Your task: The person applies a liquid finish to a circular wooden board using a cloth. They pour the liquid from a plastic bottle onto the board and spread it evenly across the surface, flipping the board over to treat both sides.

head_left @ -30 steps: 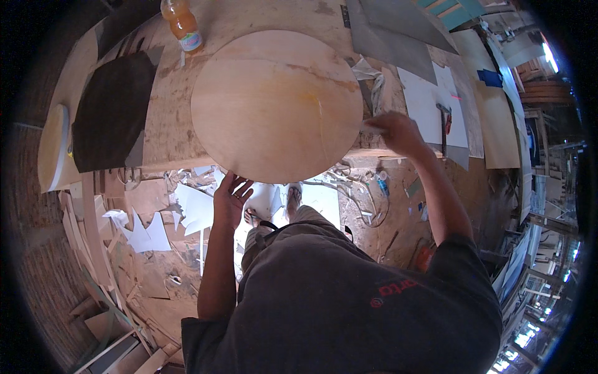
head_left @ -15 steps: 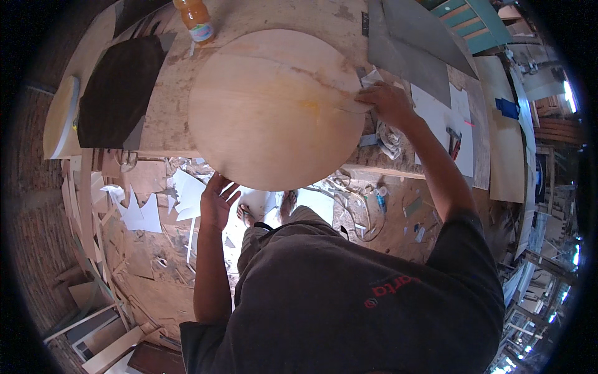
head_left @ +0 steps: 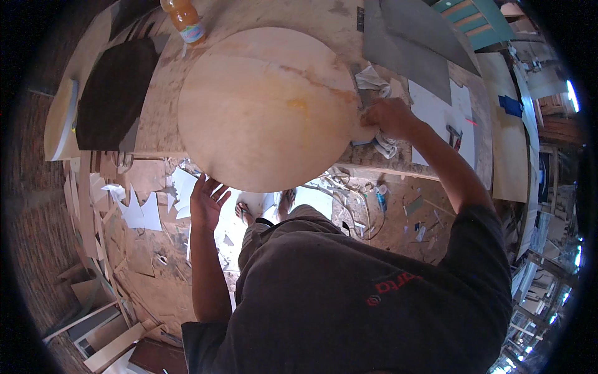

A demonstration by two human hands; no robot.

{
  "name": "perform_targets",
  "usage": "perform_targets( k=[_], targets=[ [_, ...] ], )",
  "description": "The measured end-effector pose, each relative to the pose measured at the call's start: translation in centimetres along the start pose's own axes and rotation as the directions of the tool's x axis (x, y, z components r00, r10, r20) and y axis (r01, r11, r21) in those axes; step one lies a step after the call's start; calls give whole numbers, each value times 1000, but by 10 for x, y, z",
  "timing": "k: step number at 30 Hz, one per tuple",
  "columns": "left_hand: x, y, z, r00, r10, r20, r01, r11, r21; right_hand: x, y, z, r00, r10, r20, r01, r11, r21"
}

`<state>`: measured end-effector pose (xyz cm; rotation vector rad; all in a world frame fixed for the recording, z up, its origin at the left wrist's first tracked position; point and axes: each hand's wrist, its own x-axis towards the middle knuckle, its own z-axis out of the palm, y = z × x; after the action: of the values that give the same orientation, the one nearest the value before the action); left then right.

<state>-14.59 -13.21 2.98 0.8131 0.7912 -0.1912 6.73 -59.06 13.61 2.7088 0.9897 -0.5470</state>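
A large round wooden board point(head_left: 265, 112), pale with a yellow stain and a brownish streak, lies on the workbench and juts past its near edge. Below its near left rim is my left hand point(head_left: 208, 202), palm turned up and fingers apart, with fingertips close to the rim; whether they bear on it I cannot tell. At the board's right edge my right hand point(head_left: 391, 118) is closed on a pale flat piece point(head_left: 365, 129), whose kind is not clear. Crumpled whitish cloth point(head_left: 386, 147) lies just beside that hand.
On the workbench point(head_left: 163, 128) stand a bottle of orange liquid point(head_left: 185, 23), a dark sheet point(head_left: 118, 93), a grey sheet point(head_left: 408, 47) and a hammer point(head_left: 453, 134) on white sheets. Offcuts, a cable point(head_left: 367, 215) and white scraps point(head_left: 140, 212) litter the floor.
The round board has shifted slightly left. My right hand has moved a little right and nearer along its edge, uncovering more whitish cloth behind it. My left hand has moved slightly left.
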Motion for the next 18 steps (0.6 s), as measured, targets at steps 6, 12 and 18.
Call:
perform_targets(
  k=[6, 12, 18],
  targets=[
    [3, -3, -7, 999, 7, 36, -7, 1000, -18, -18, -6, -16, 983, 79, -168, -54, 988, 148],
    [-3, 1, -5, 998, 20, 61, -23, 998, 54, 16, -69, 1, 911, 13, -413, 55, 987, 153],
    [8, 4, -18, 988, -34, 148, 21, 996, 86, 33, -61, -22, 895, 426, -131, -403, 899, 170]
  ],
)
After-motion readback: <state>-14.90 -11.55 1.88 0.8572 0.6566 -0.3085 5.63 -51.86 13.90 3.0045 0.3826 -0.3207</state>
